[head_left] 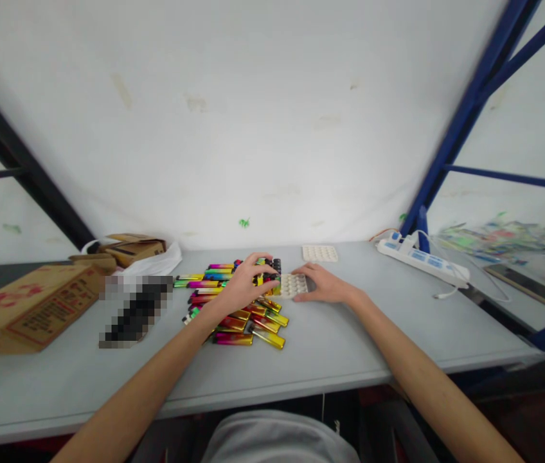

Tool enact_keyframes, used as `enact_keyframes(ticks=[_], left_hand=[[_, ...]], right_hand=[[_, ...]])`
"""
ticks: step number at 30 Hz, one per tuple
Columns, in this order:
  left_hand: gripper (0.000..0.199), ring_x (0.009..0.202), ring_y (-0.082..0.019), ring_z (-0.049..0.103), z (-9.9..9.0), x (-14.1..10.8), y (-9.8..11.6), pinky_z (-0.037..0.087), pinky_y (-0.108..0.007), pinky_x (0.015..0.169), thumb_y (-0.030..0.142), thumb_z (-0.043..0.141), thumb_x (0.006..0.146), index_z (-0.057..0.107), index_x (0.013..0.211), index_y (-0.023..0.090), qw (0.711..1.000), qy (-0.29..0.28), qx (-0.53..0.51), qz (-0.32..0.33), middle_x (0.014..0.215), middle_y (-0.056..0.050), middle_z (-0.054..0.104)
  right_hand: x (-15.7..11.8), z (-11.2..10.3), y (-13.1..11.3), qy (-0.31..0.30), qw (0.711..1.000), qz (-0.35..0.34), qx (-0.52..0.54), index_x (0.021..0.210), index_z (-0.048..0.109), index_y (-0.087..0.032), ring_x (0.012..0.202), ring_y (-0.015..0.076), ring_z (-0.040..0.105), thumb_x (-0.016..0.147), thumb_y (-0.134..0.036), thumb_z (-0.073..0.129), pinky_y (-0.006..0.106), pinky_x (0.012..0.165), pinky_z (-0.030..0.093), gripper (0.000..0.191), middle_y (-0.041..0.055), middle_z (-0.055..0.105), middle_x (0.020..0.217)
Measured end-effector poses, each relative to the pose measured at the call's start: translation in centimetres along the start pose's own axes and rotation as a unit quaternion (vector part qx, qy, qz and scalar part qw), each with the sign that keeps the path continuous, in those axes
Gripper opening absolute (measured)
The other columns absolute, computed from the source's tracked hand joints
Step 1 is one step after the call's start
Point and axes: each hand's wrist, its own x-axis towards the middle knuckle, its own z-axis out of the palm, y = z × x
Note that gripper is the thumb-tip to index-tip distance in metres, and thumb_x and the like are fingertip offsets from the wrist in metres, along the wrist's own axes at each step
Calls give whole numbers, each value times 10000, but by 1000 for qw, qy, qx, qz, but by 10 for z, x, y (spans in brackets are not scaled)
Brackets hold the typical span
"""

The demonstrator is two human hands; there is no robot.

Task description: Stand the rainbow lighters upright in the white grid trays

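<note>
Shiny lighters (231, 339) in yellow, red, pink and blue lie in a loose pile on the table, most with dark tops. My left hand (246, 285) is over the pile's right side, thumb and fingers curved around some lighters with black tops at the left edge of a white tray with round hollows (294, 285). Its fingers partly hide which lighters they touch. On the tray's right edge rests my right hand (323, 284), with the thumb at the near corner and the fingers at the far one.
A second white hollowed tray (319, 253) lies near the wall. On the right is a white power strip (424, 260) with plugs and cables. Cardboard boxes (36, 308) and a white plastic bag (157, 262) stand left, near a pixelated dark item (137, 312). Blue frame posts (465, 116) rise right.
</note>
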Motion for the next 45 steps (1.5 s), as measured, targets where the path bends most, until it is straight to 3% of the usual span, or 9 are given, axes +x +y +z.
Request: enact_keyframes(ticks=[8,14,19,23,27,33,39,43,45], left_hand=[[168,1293,-299,582,7,-1,-3,428,-502,1156,389,746,888,803,981,261,1000,-10,-22,12,1395,-103,582],[395,1294,-264,581,2,-1,8,439,-445,1154,339,712,914,680,1302,271,999,28,5,37,1365,-103,604],[331,1225,-256,616,-20,4,-24,458,-456,1136,304,499,998,695,1242,196,988,109,110,2,1254,-122,672],[444,1262,-307,607,-36,3,-70,441,-514,1155,274,492,925,673,1304,130,978,32,194,-66,1309,-172,676],[519,1334,-299,579,-32,-1,-91,403,-490,1201,253,487,873,659,1351,148,979,-60,187,-61,1407,-134,659],[467,1241,-292,624,-19,3,-92,441,-443,1150,243,469,875,717,1262,157,977,-98,181,-55,1317,-143,679],[312,1084,-285,654,-26,3,-89,490,-444,1054,351,513,938,743,1063,181,982,-101,149,-62,1092,-128,709],[329,1104,-294,645,-33,1,-72,482,-461,1053,423,541,947,733,1081,191,990,-41,121,-60,1116,-126,732],[330,1011,-279,671,-37,2,-59,520,-434,979,449,601,927,739,1090,198,994,14,83,-70,1077,-108,752]], right_hand=[[-1,-2,-3,-7,1000,1,-14,1371,607,-179,1219,330,583,827,-516,819,505,1086,459,674,160,643,1298],[-1,-3,-4,-8,1000,3,-18,1370,606,-173,1221,330,584,827,-521,817,490,1078,463,679,163,641,1301],[1,1,3,-11,1000,6,-5,1355,610,-151,1221,342,585,814,-546,819,504,1071,467,702,185,632,1311],[2,3,8,-8,1000,5,-7,1352,614,-171,1191,335,601,806,-581,813,498,1044,484,711,177,630,1300],[2,4,10,-4,1000,5,-6,1354,616,-179,1183,332,606,805,-604,803,494,1039,486,719,172,634,1289],[2,3,9,-1,1000,-5,2,1342,626,-187,1204,333,599,808,-606,800,497,1057,477,700,165,643,1295],[2,2,8,-9,1000,2,-7,1346,616,-173,1215,338,595,813,-600,798,509,1063,476,706,176,633,1309],[2,2,7,-11,1000,8,-8,1353,609,-170,1201,334,598,813,-594,800,508,1059,479,712,177,626,1304],[2,2,7,-13,1000,6,-9,1356,607,-161,1204,336,595,812,-582,807,507,1062,476,716,181,628,1303]])
